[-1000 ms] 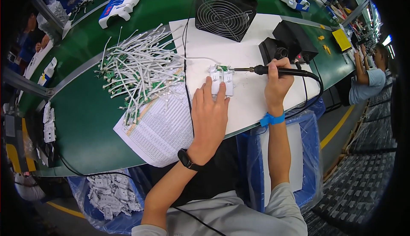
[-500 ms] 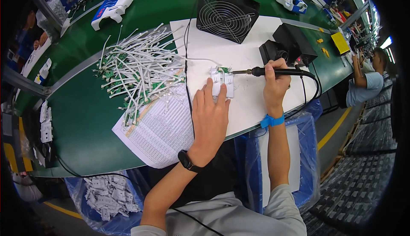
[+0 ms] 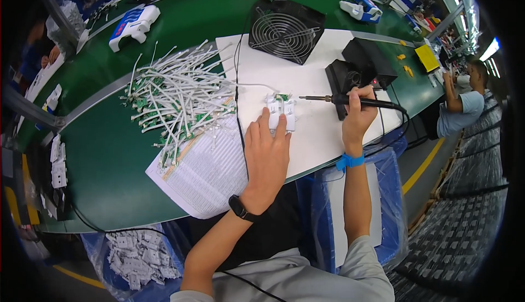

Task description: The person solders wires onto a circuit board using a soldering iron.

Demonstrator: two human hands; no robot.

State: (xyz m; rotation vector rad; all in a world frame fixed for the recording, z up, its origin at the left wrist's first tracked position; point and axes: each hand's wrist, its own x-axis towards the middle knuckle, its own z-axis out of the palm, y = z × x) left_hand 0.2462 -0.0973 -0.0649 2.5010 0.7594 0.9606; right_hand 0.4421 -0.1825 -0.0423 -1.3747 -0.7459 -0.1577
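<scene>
— One question: how did the left hand (image 3: 266,151) steady things?
— Its outstretched fingertips rested on the white plastic part (image 3: 280,115), which lay on the white sheet (image 3: 320,143) over the bench (image 3: 104,165).
— And the right hand (image 3: 361,108)?
— It gripped the soldering iron (image 3: 339,99) like a pen, tip just right of the green board (image 3: 283,97), apart from it.
— What mattered, in your judgement?
— Probably a firmly pinned part, fingers clear of the tip, and brief, steady contact
</scene>
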